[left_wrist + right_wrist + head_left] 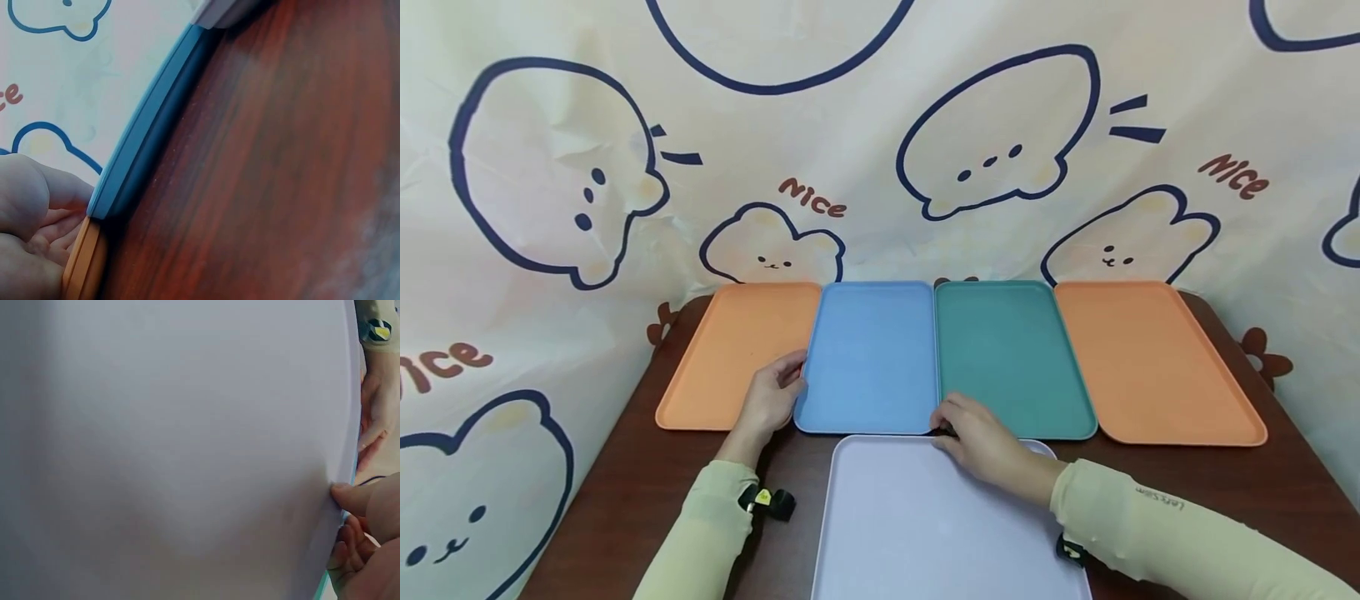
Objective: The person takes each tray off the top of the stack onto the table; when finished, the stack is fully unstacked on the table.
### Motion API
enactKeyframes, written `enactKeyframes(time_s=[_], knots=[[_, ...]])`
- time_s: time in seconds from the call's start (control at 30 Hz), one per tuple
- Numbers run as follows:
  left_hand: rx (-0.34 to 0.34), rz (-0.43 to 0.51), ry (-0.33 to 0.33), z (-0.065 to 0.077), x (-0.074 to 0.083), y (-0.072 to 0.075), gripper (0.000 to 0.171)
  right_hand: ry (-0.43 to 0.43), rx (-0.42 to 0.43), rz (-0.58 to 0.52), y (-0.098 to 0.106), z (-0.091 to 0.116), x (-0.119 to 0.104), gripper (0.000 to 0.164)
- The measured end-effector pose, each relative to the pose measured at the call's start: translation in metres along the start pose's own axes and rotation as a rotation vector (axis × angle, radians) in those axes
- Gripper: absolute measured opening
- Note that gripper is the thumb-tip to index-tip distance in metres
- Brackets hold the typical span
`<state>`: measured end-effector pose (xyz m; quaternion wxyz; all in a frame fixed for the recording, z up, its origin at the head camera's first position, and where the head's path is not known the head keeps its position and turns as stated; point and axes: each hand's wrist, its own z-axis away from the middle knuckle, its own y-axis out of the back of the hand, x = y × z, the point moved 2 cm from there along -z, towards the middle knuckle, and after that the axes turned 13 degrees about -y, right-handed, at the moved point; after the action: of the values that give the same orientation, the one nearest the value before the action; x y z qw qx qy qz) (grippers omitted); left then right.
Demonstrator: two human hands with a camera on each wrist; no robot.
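Observation:
A blue tray (871,358) lies flat in the row on the table. My left hand (772,396) is at its left edge, fingertips and thumb touching the rim, palm over part of the left orange tray (737,333). In the left wrist view the thumb (69,190) meets the blue tray's near corner. My right hand (981,437) has its fingers bent round the blue tray's near right corner, beside the teal tray (1011,358). Below that hand lies a lavender tray (925,517); in the right wrist view the thumb (347,495) rests at its rim.
Another orange tray (1157,367) ends the row on the right. The trays stand edge to edge on a dark brown table (602,500). A cloth backdrop (865,142) with cartoon bears hangs right behind the table. Both wrists carry black straps (767,502).

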<state>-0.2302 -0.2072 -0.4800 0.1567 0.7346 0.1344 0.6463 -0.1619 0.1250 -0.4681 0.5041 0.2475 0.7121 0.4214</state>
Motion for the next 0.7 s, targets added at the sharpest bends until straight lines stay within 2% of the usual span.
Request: enactKeyframes(time_s=[0.3,0.5,0.7], knots=[[-0.002,0.010,0.004,0.0009,0.0010,0.0016,0.051,-0.083,-0.008,-0.057,0.0028,-0.0054,0.0034,0.020],[-0.004,0.018,0.003,0.0007,0.0016,0.0030,0.051,-0.078,-0.018,-0.085,0.0031,-0.0080,0.0035,0.021],[-0.010,-0.026,0.013,-0.0018,0.0057,0.0058,0.049,-0.069,-0.052,-0.127,0.0063,-0.0094,0.0078,0.020]])
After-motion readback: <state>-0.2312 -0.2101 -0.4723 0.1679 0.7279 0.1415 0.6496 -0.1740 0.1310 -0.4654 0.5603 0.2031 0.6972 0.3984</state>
